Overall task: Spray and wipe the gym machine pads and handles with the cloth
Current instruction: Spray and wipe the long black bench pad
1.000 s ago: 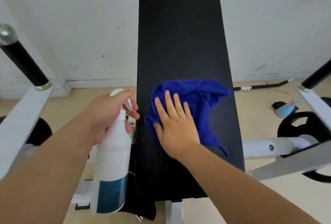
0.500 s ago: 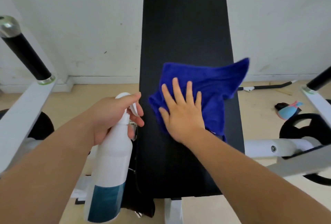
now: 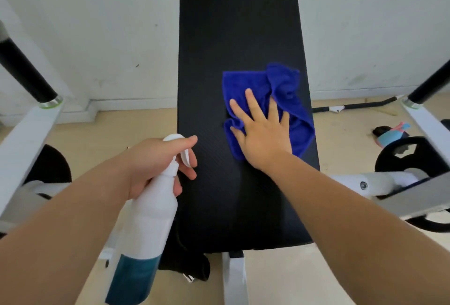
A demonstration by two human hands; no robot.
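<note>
A long black bench pad (image 3: 233, 36) runs up the middle of the view. A crumpled blue cloth (image 3: 287, 90) lies on its right half. My right hand (image 3: 261, 134) presses flat on the cloth with fingers spread. My left hand (image 3: 155, 158) grips the neck of a white spray bottle (image 3: 146, 226) with a teal lower band, held upright at the pad's left edge, index finger over the trigger. Black handles stand at the far left (image 3: 24, 73) and far right (image 3: 431, 85) on white frame arms.
Black weight plates sit low on the left (image 3: 51, 165) and right (image 3: 411, 156). A blue and pink object (image 3: 392, 134) and a thin bar (image 3: 353, 106) lie on the beige floor at right. A white wall is close behind the bench.
My right hand has slid the cloth from the pad's middle to its right side, and the cloth has bunched up. The spray bottle stays in my left hand beside the pad.
</note>
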